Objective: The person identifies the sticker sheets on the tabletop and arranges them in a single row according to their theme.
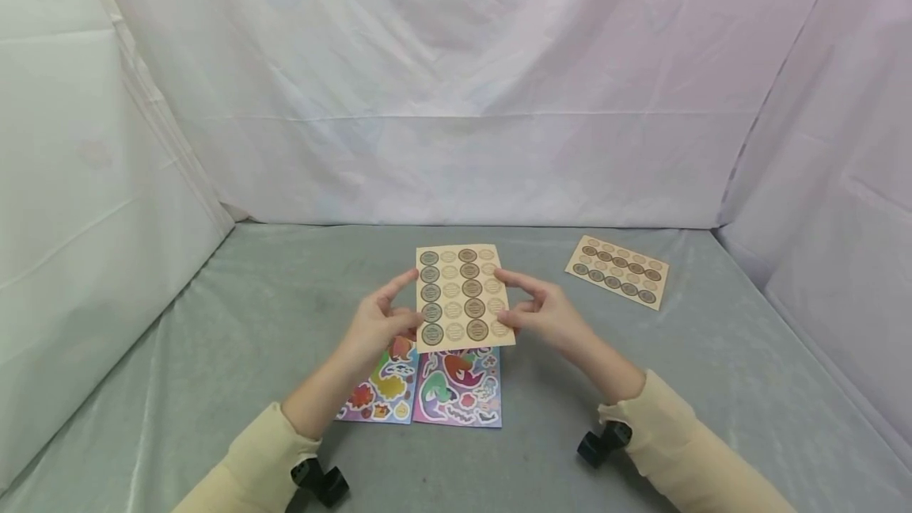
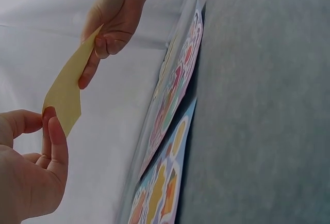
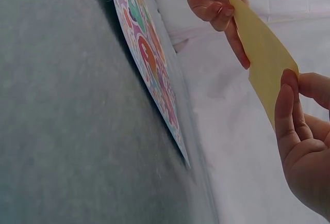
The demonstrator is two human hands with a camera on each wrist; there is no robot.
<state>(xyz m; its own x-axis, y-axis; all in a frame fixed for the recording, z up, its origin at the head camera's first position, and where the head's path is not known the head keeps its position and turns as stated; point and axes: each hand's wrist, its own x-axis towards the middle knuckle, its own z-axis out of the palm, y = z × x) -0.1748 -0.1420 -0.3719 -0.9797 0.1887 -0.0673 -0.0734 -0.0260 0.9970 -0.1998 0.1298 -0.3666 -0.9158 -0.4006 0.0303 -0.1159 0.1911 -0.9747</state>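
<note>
A tan sticker sheet [image 1: 461,298] with columns of round labels is held up off the table between both hands. My left hand [image 1: 380,317] pinches its left edge between thumb and fingers, and my right hand [image 1: 547,309] pinches the right edge the same way. From both wrist views the plain yellowish back of the sticker sheet [image 2: 67,92] shows, slightly bowed. Below it on the table lie two colourful sticker sheets side by side, the right one [image 1: 459,398] with sea-creature shapes and the left one [image 1: 385,394] partly covered by my left hand and the tan sheet.
Another tan sheet of round stickers [image 1: 618,271] lies at an angle at the back right of the grey cloth-covered table [image 1: 285,283]. White curtains [image 1: 456,85] enclose the back and both sides. A black wrist camera [image 1: 319,481] sits at each cuff.
</note>
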